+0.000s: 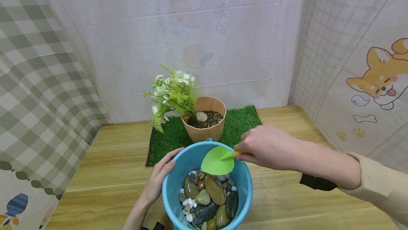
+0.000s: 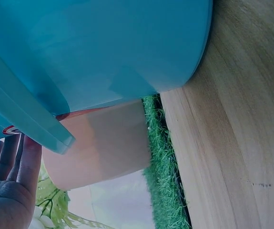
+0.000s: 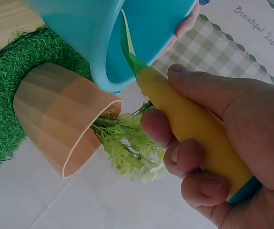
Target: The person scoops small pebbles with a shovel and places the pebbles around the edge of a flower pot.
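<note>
A light blue bucket point(image 1: 247, 201) holds wet stones point(image 1: 215, 189) of several sizes, from small white pebbles to large brown and dark ones. My left hand point(image 1: 160, 173) rests against the bucket's left rim, its fingers fairly straight in the left wrist view point(image 2: 13, 176). My right hand point(image 1: 262, 147) grips the yellow handle of a small toy shovel point(image 1: 218, 161). Its green blade hangs over the bucket's far right rim, above the stones, with no stone visible on it. In the right wrist view, fingers and thumb wrap round the handle point(image 3: 194, 129).
Behind the bucket, a peach flowerpot point(image 1: 204, 132) stands on a green turf mat point(image 1: 243, 120). It holds dark soil point(image 1: 210, 119), a pale stone point(image 1: 201, 116) and leaning white flowers point(image 1: 173, 92). Cloth-covered walls point(image 1: 134, 46) enclose the wooden table point(image 1: 105, 173).
</note>
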A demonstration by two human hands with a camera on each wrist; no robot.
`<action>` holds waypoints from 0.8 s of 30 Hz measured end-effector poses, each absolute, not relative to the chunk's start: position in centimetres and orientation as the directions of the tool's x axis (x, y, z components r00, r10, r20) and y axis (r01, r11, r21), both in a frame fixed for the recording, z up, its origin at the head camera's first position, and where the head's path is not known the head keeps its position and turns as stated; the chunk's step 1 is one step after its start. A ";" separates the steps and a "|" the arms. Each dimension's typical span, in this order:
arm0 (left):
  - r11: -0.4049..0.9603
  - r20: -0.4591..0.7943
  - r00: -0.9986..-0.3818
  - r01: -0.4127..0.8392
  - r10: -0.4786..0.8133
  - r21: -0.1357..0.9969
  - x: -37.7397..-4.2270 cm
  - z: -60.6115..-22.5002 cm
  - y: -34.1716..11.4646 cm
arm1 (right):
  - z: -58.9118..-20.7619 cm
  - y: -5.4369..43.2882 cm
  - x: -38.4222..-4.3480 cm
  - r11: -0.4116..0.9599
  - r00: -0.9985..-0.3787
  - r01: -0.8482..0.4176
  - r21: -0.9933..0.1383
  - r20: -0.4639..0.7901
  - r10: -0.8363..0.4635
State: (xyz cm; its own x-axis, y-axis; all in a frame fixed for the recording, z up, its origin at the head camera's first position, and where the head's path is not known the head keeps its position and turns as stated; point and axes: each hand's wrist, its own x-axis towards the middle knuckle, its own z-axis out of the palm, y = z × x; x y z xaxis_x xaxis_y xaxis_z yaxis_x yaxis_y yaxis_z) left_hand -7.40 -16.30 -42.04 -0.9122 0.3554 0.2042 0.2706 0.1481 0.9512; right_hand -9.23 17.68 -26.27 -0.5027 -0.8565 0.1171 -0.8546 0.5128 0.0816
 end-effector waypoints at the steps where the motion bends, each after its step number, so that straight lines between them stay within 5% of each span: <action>1: 0.149 0.205 -0.912 0.271 0.356 0.951 -7.4 -42.0 -16.3 | -26.3 17.6 -9.2 0.513 -0.504 -0.853 0.090 0.110 -0.857; 12: 0.141 0.207 -0.911 0.272 0.356 0.952 -7.4 -42.0 -16.2 | -27.4 17.0 -8.4 0.481 -0.488 -0.837 0.262 0.041 -0.872; 24: 0.138 0.207 -0.912 0.270 0.354 0.953 -7.4 -42.1 -16.2 | -26.8 16.3 -8.0 0.446 -0.464 -0.832 0.330 0.025 -0.885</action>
